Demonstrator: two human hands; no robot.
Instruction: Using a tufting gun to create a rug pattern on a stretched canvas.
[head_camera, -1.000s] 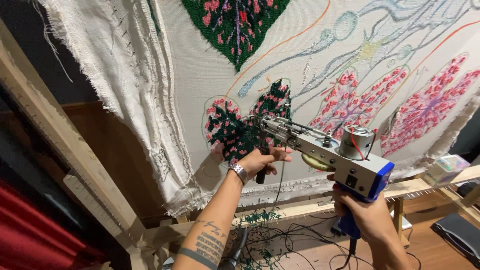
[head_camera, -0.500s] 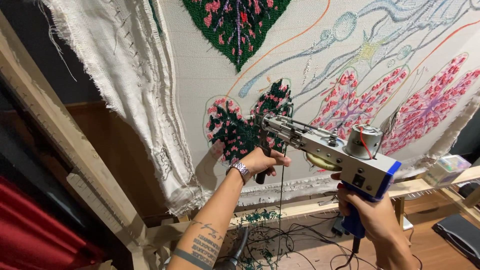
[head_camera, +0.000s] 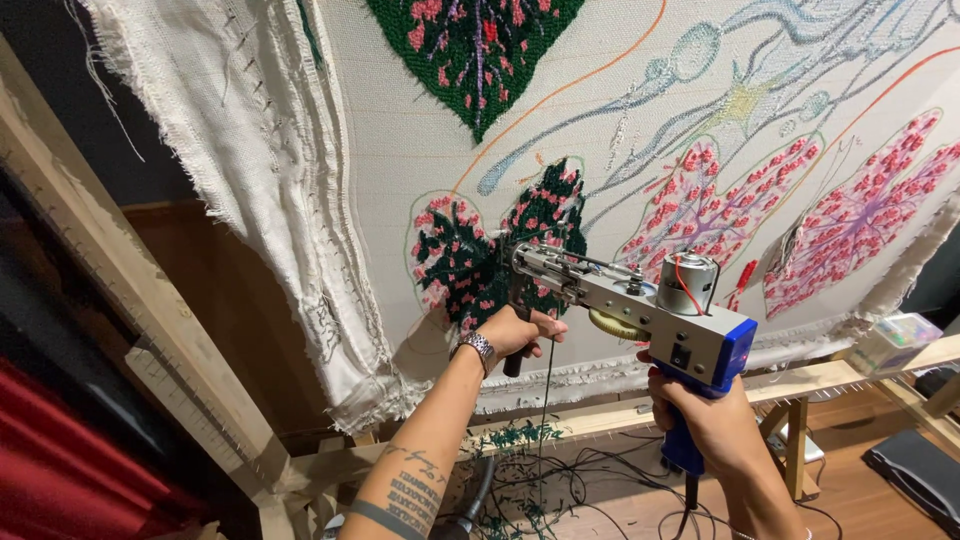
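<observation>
A metal tufting gun (head_camera: 640, 305) with a blue rear handle points left at a stretched cloth (head_camera: 400, 150) marked with leaf and flower shapes. Its tip meets a dark green and pink tufted leaf (head_camera: 480, 260). My left hand (head_camera: 515, 335), a watch on its wrist, is closed around the gun's black front grip below the barrel. My right hand (head_camera: 705, 420) grips the blue handle from underneath. A thin yarn strand hangs down from the gun's front.
A wooden frame (head_camera: 130, 310) holds the cloth, with loose fabric folded over at the left. More tufted leaves sit at the top (head_camera: 475, 45) and right (head_camera: 860, 215). Cables and yarn scraps (head_camera: 560, 470) lie on the floor. A clear box (head_camera: 895, 340) rests on the lower frame rail.
The gun and both hands have shifted slightly down and left along the green and pink leaf. Both grips stay the same.
</observation>
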